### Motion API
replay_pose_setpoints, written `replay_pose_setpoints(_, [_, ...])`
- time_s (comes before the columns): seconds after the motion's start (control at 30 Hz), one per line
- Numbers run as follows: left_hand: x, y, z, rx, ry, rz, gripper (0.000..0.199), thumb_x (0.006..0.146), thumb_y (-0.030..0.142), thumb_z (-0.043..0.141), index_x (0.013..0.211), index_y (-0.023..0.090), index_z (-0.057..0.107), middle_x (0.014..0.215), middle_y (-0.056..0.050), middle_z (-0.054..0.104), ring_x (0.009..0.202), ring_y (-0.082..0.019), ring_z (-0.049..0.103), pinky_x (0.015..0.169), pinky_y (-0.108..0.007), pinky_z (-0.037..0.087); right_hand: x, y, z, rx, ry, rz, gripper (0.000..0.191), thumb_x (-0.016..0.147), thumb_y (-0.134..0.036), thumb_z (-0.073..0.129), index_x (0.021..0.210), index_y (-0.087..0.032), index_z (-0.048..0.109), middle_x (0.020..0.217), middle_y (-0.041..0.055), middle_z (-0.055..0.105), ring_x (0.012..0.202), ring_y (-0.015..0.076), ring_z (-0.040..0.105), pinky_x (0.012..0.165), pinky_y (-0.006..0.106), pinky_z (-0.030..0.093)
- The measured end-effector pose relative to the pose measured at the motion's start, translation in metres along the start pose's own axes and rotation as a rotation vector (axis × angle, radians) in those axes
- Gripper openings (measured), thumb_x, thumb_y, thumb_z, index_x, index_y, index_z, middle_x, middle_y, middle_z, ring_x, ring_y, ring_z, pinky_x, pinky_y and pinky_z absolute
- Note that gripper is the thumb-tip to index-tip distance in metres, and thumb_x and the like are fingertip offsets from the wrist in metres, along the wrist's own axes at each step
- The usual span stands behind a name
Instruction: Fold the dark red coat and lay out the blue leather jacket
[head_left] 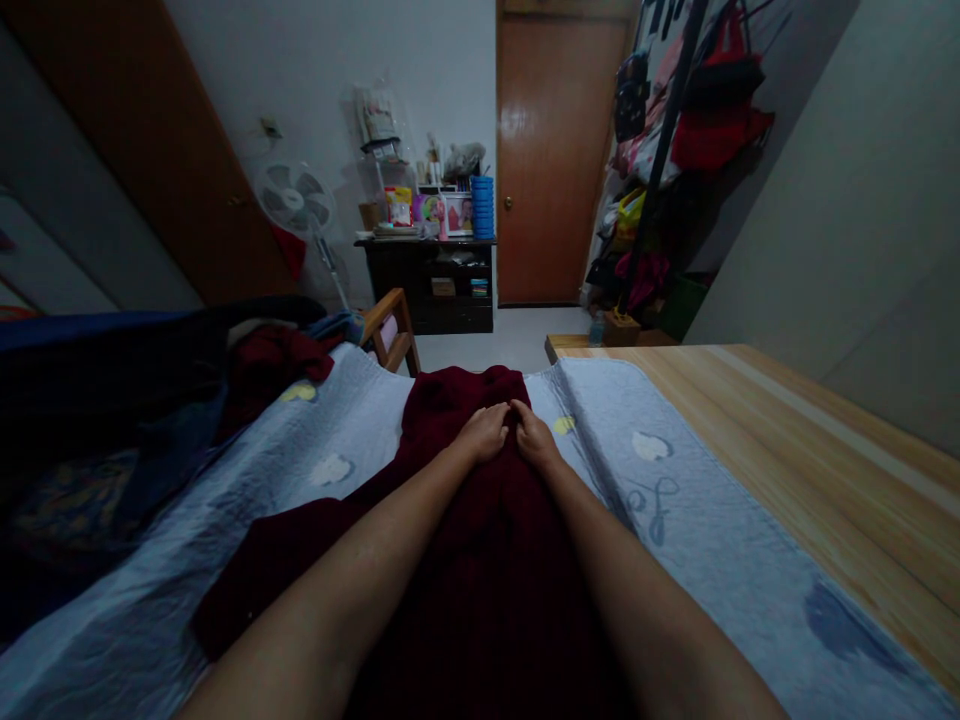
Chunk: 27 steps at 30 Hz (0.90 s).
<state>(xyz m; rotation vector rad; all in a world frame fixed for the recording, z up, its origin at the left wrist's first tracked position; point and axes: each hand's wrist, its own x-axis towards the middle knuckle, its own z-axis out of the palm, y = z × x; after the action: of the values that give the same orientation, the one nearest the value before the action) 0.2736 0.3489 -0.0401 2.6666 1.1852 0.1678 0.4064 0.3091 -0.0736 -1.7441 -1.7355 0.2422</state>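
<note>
A dark red garment (pixel 495 560) lies spread on a grey-blue patterned bed cover (pixel 675 500), with one sleeve stretched out to the lower left. Near its far end, my left hand (pixel 486 432) is closed on the cloth. Right beside it, my right hand (pixel 531 434) pinches the same garment, the fingertips of both hands nearly meeting. Folds run through the cloth between and below the hands.
Dark clothes (pixel 112 430) are heaped on the left, with another dark red piece (pixel 274 362) at their edge. A wooden chair (pixel 397 330), a black cabinet (pixel 431 290) and a white fan (pixel 296 197) stand beyond. Bare wooden boards (pixel 810 430) border the cover on the right.
</note>
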Motion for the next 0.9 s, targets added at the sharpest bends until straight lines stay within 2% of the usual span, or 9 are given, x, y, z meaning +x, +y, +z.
replay_pose_setpoints(0.07, [-0.006,0.000,-0.002,0.005,0.058,-0.049,0.052,0.090,0.021,0.041,0.142,0.015,0.035,0.150,-0.010,0.039,0.138,-0.018,0.034,0.114,-0.031,0.024,0.007,0.004,0.004,-0.016,-0.021,-0.029,0.058,0.083,-0.006,0.032,0.140,-0.009,0.041,0.141,0.0101,0.050,0.129,0.0130,0.046,0.110,0.029,0.033])
replay_pose_setpoints(0.17, [-0.020,-0.001,-0.008,0.028,0.113,-0.130,0.055,0.086,0.025,0.049,0.139,0.014,0.038,0.149,-0.014,0.038,0.139,-0.025,0.032,0.115,-0.041,0.022,0.016,0.007,0.005,-0.055,-0.053,-0.060,0.057,0.086,-0.011,0.036,0.143,-0.010,0.039,0.148,0.0107,0.041,0.137,0.0163,0.036,0.114,0.033,0.027])
replay_pose_setpoints(0.27, [-0.041,-0.011,-0.023,0.071,0.117,-0.221,0.062,0.085,0.039,0.053,0.140,0.015,0.038,0.148,-0.017,0.039,0.136,-0.034,0.035,0.111,-0.055,0.020,0.023,0.008,0.003,-0.099,-0.082,-0.072,0.057,0.089,-0.019,0.040,0.145,-0.011,0.036,0.153,0.0123,0.032,0.141,0.0214,0.028,0.115,0.038,0.025])
replay_pose_setpoints(0.33, [-0.056,-0.025,-0.035,0.090,0.078,-0.287,0.066,0.084,0.049,0.051,0.141,0.016,0.038,0.142,-0.018,0.046,0.129,-0.037,0.043,0.107,-0.058,0.024,0.027,0.007,0.003,-0.126,-0.099,-0.065,0.059,0.088,-0.020,0.043,0.146,-0.014,0.035,0.154,0.0123,0.030,0.141,0.0245,0.029,0.113,0.042,0.027])
replay_pose_setpoints(0.47, [-0.090,-0.061,-0.054,-0.078,-0.018,-0.347,0.076,0.079,0.054,0.053,0.140,0.013,0.038,0.138,-0.019,0.051,0.123,-0.034,0.051,0.102,-0.044,0.037,0.040,0.000,0.007,-0.161,-0.118,-0.031,0.058,0.082,-0.017,0.049,0.140,-0.015,0.044,0.147,0.0153,0.041,0.134,0.0293,0.040,0.110,0.046,0.030])
replay_pose_setpoints(0.6, [-0.121,-0.084,-0.059,-0.454,-0.052,-0.378,0.079,0.066,0.055,0.065,0.132,0.014,0.046,0.130,-0.014,0.058,0.116,-0.030,0.058,0.097,-0.037,0.045,0.050,-0.010,0.016,-0.158,-0.071,-0.022,0.059,0.077,-0.008,0.045,0.136,-0.012,0.048,0.144,0.0151,0.043,0.134,0.0243,0.040,0.110,0.038,0.033])
replay_pose_setpoints(0.73, [-0.140,-0.073,-0.070,-0.680,0.077,-0.309,0.056,0.067,0.048,0.065,0.113,0.016,0.059,0.113,-0.008,0.068,0.106,-0.029,0.063,0.093,-0.039,0.049,0.046,-0.015,0.024,-0.152,-0.032,-0.050,0.052,0.084,-0.009,0.036,0.134,-0.013,0.051,0.151,0.0117,0.034,0.140,0.0183,0.030,0.114,0.034,0.027])
replay_pose_setpoints(0.83, [-0.148,-0.050,-0.090,-0.825,0.130,-0.261,0.046,0.075,0.046,0.059,0.109,0.016,0.062,0.106,-0.007,0.070,0.101,-0.027,0.065,0.089,-0.041,0.050,0.041,-0.014,0.026,-0.168,-0.053,-0.072,0.045,0.091,-0.020,0.037,0.134,-0.013,0.051,0.153,0.0126,0.031,0.141,0.0205,0.028,0.114,0.036,0.027])
replay_pose_setpoints(0.9, [-0.154,-0.033,-0.103,-0.826,0.143,-0.224,0.042,0.078,0.044,0.057,0.111,0.017,0.062,0.103,-0.006,0.071,0.098,-0.026,0.065,0.086,-0.039,0.051,0.039,-0.013,0.025,-0.187,-0.073,-0.074,0.046,0.092,-0.025,0.039,0.135,-0.015,0.050,0.154,0.0118,0.028,0.141,0.0230,0.028,0.113,0.038,0.027])
